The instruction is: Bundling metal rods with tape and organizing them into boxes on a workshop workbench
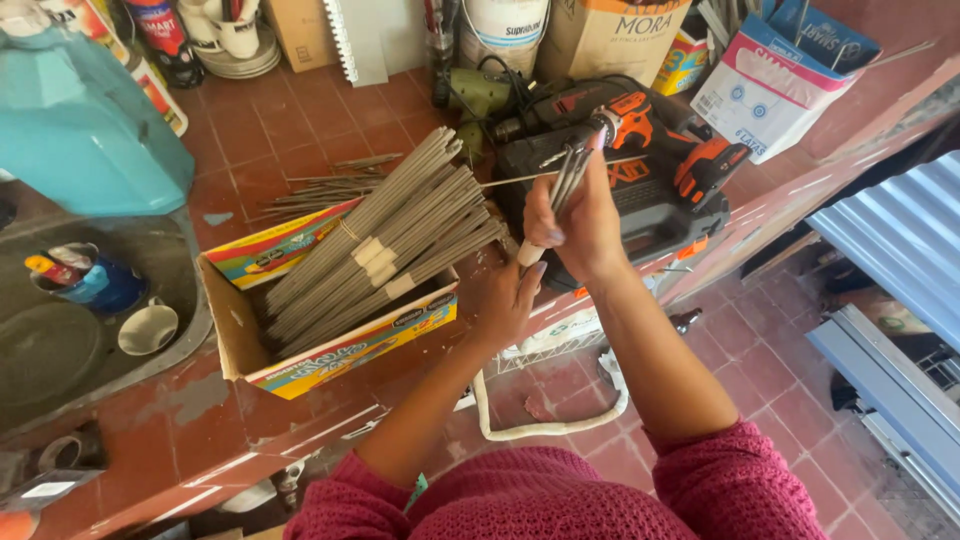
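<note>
Head view, looking down: right hand point(580, 225) raised above the surface edge, its grip closed around a small bunch of thin grey rods point(568, 175) held upright, tips near the chuck of an orange and black drill point(640, 125); exact rod count in the bunch cannot be told, a few at most. Left hand point(508, 300) just below, fingers curled at the bottom end of the same bunch, where a pale band wraps it; grip closed on that lower end. Just left of the hands, one open cardboard box point(330, 355) with colourful printed sides sits on the red-brown tiled surface point(290, 130); it holds several bundles of grey rods point(385, 245), at least three pale tape bands visible, rods too many to count. Loose rods point(330, 185) lie scattered on the tiles behind the box. The drill rests on one black tool case point(620, 215). Further out: one turquoise plastic container point(85, 120) at far left, one grey sink point(90, 320) holding a blue cup and a small white bowl, one white and blue carton point(765, 85) at upper right. Both sleeves dark pink knit.
</note>
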